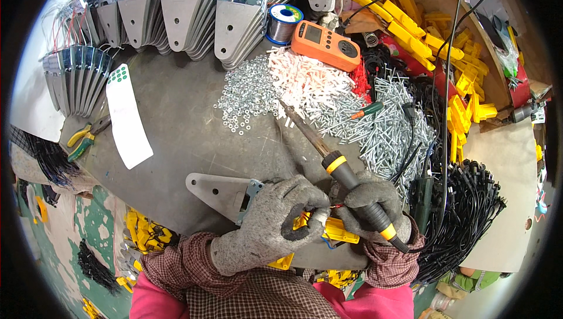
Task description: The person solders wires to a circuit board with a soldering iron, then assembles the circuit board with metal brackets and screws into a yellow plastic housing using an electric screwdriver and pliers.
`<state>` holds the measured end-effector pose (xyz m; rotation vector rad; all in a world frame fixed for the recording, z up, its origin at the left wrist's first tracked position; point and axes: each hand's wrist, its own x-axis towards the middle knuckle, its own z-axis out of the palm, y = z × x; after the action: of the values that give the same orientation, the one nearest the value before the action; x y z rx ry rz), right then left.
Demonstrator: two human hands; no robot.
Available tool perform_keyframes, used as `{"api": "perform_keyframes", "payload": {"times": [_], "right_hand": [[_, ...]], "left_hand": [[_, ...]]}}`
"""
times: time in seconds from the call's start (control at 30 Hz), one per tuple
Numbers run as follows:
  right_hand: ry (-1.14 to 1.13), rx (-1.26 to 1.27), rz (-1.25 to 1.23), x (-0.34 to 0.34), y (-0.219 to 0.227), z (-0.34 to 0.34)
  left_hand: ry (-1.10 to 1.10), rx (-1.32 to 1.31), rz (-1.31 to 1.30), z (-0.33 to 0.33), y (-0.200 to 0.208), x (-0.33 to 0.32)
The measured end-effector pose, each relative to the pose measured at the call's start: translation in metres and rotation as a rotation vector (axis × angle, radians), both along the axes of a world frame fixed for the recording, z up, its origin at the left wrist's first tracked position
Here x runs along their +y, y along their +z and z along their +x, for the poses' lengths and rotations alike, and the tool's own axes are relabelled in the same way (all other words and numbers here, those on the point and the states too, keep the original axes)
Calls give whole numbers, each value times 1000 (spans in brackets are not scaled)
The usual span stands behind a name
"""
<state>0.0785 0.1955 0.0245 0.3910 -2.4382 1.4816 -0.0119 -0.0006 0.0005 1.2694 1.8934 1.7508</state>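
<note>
Right fingers (375, 191) clasp soldering iron (347, 177) diagonally, tip forward-left; left fingers (317, 198) pinch wire (336, 206).

Soldering iron (347, 178): black, yellow-banded. Left of it: left glove (280, 210), speckled grey; strip (129, 125), white, green-dotted. Above it: meter (325, 47), orange. Right of it: cables (466, 219), black.
</note>
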Motion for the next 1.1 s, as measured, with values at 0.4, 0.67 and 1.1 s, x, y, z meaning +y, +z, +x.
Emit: {"api": "perform_keyframes", "payload": {"times": [0.4, 0.67, 1.1], "right_hand": [[-128, 56, -118, -8, -5, -1], [11, -4, -81, -1, -4, -3], [-1061, 537, 371, 62, 13, 17]], "left_hand": [[33, 14, -2, 0, 0, 1], [53, -6, -45, 3, 2, 0], [-94, 81, -33, 3, -7, -6]]}}
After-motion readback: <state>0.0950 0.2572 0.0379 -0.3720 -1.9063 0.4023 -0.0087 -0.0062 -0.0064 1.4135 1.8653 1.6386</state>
